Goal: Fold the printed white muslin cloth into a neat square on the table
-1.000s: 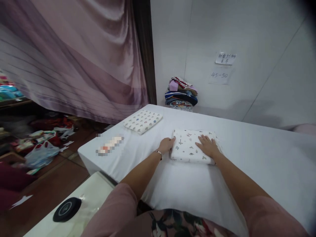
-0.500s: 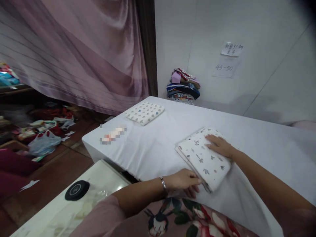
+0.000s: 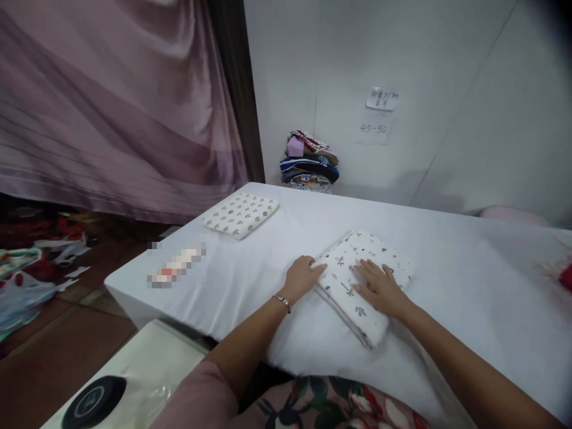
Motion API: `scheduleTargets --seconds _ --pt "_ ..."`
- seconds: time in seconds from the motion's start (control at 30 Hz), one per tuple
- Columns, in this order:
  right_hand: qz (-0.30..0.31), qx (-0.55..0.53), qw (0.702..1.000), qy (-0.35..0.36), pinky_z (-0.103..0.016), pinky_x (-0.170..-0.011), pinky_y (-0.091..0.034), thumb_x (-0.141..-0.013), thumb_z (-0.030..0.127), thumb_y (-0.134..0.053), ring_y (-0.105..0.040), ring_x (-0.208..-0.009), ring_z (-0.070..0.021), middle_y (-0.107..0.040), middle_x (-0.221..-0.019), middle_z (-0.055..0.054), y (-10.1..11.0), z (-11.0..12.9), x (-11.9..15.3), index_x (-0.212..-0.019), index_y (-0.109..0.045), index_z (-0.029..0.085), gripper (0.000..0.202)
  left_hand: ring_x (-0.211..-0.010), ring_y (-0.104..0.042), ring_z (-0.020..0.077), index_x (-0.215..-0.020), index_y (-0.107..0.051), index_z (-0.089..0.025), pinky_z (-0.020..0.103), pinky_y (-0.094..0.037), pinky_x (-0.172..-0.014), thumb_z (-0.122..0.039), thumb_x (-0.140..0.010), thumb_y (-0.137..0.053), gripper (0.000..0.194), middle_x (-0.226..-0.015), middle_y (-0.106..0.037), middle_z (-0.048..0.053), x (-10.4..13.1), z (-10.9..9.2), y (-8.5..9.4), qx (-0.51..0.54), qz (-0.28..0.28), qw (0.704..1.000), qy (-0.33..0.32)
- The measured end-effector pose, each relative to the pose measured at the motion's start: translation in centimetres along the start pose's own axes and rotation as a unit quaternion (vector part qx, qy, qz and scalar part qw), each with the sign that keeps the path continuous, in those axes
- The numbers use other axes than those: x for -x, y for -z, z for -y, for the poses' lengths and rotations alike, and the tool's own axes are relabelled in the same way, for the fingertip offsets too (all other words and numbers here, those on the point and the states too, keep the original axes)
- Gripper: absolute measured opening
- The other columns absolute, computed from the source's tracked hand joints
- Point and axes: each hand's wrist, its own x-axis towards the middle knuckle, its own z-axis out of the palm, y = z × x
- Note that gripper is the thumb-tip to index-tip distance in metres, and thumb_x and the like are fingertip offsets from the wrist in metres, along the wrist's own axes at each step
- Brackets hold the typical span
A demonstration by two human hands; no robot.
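Right grip (image 3: 382, 290) lies flat, fingers spread, on the folded plant-print cloth (image 3: 340, 275) atop the surface (image 3: 290, 229); left grip (image 3: 300, 279) touches its left edge, pinching or not, I cannot tell. Likely squaring the fold; next calls for keeping layers aligned. Farther lies another folded printed cloth (image 3: 241, 215).

The folded printed cloth (image 3: 343, 280), square-on 1 second ago, now lies diagonally. The left hand (image 3: 302, 277), by its nearest corner 0.5 seconds ago, now touches its left corner.
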Motion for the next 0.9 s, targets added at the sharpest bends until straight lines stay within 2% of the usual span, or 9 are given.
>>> scheduleTargets --seconds 0.13,0.23,0.33,0.4,0.47,0.6,0.7,0.8,0.9 --pt "-0.077 0.029 0.993 -0.080 -0.050 -0.109 -0.009 -0.087 0.053 -0.031 -0.015 -0.137 -0.0250 -0.025 -0.147 -0.006 0.3 -2.8 0.6 -0.135 -0.040 0.023 0.057 -0.088 -0.056 0.0182 -0.091 -0.059 -0.021 0.026 -0.040 -0.072 -0.048 -0.082 -0.048 0.030 -0.096 -0.062 0.003 -0.3 -0.5 -0.6 -0.041 0.017 0.999 0.000" --pt "-0.144 0.010 0.974 -0.173 -0.053 -0.108 -0.012 -0.087 0.051 -0.030 -0.013 -0.137 -0.0274 -0.023 -0.148 -0.011 -0.3 -5.7 1.1 -0.136 -0.039 0.018 0.059 -0.079 -0.057 0.0168 -0.084 -0.058 -0.021 0.026 -0.038 -0.065 -0.046 -0.084 -0.045 0.028 -0.086 -0.063 0.002 0.8 -0.1 -0.4 -0.034 0.024 0.999 -0.008" --pt "-0.168 -0.094 0.952 -0.238 -0.047 -0.108 -0.020 -0.084 0.056 -0.033 -0.017 -0.136 -0.0275 -0.021 -0.148 -0.014 -1.4 -7.4 1.3 -0.137 -0.037 0.012 0.068 -0.071 -0.056 0.0163 -0.078 -0.057 -0.021 0.026 -0.036 -0.059 -0.047 -0.083 -0.045 0.030 -0.078 -0.063 0.001 2.5 0.6 0.1 -0.044 0.059 0.997 -0.005" --pt "-0.172 -0.174 0.935 -0.259 -0.041 -0.110 -0.021 -0.082 0.059 -0.036 -0.020 -0.135 -0.0260 -0.019 -0.149 -0.013 -1.9 -7.7 1.2 -0.136 -0.038 0.012 0.072 -0.070 -0.056 0.0166 -0.074 -0.057 -0.021 0.026 -0.035 -0.059 -0.048 -0.082 -0.046 0.030 -0.076 -0.063 0.001 3.1 0.8 0.6 -0.058 0.080 0.995 0.002" --pt "-0.186 -0.232 0.915 -0.274 -0.038 -0.111 -0.019 -0.079 0.060 -0.040 -0.019 -0.136 -0.0250 -0.017 -0.150 -0.010 -2.3 -7.5 1.0 -0.137 -0.037 0.014 0.074 -0.074 -0.057 0.0169 -0.077 -0.058 -0.021 0.026 -0.036 -0.061 -0.049 -0.082 -0.046 0.030 -0.081 -0.064 0.001 2.9 0.6 1.2 -0.065 0.074 0.995 0.001" --pt "-0.237 -0.309 0.865 -0.315 -0.039 -0.111 -0.022 -0.077 0.059 -0.045 -0.022 -0.135 -0.0262 -0.020 -0.149 -0.005 -2.2 -6.7 0.1 -0.139 -0.034 0.021 0.074 -0.081 -0.058 0.0169 -0.093 -0.058 -0.022 0.026 -0.039 -0.067 -0.052 -0.081 -0.046 0.034 -0.094 -0.063 0.003 0.6 -1.1 1.5 -0.064 0.035 0.997 -0.035" --pt "-0.267 -0.338 0.836 -0.339 -0.040 -0.110 -0.024 -0.075 0.057 -0.048 -0.027 -0.132 -0.0278 -0.024 -0.148 -0.005 -2.2 -6.6 -0.4 -0.138 -0.035 0.022 0.073 -0.085 -0.058 0.0175 -0.094 -0.058 -0.021 0.026 -0.040 -0.070 -0.050 -0.082 -0.046 0.033 -0.098 -0.063 0.004 -1.8 -2.9 0.7 -0.076 0.041 0.994 -0.071" --pt "-0.268 -0.330 0.843 -0.330 -0.041 -0.111 -0.022 -0.076 0.055 -0.047 -0.024 -0.134 -0.0279 -0.022 -0.148 -0.005 -2.7 -6.7 -0.6 -0.138 -0.036 0.021 0.072 -0.089 -0.058 0.0189 -0.091 -0.058 -0.020 0.028 -0.041 -0.074 -0.046 -0.082 -0.048 0.028 -0.100 -0.063 0.005 -4.0 -4.3 -0.8 -0.093 0.052 0.991 -0.085" --pt "-0.269 -0.314 0.856 -0.310 -0.040 -0.111 -0.021 -0.076 0.055 -0.046 -0.022 -0.135 -0.0266 -0.022 -0.149 -0.004 -3.2 -6.9 -0.4 -0.138 -0.036 0.022 0.071 -0.090 -0.058 0.0200 -0.088 -0.058 -0.020 0.029 -0.042 -0.074 -0.044 -0.082 -0.048 0.027 -0.100 -0.063 0.006 -5.7 -5.1 -2.0 -0.106 0.065 0.990 -0.067"
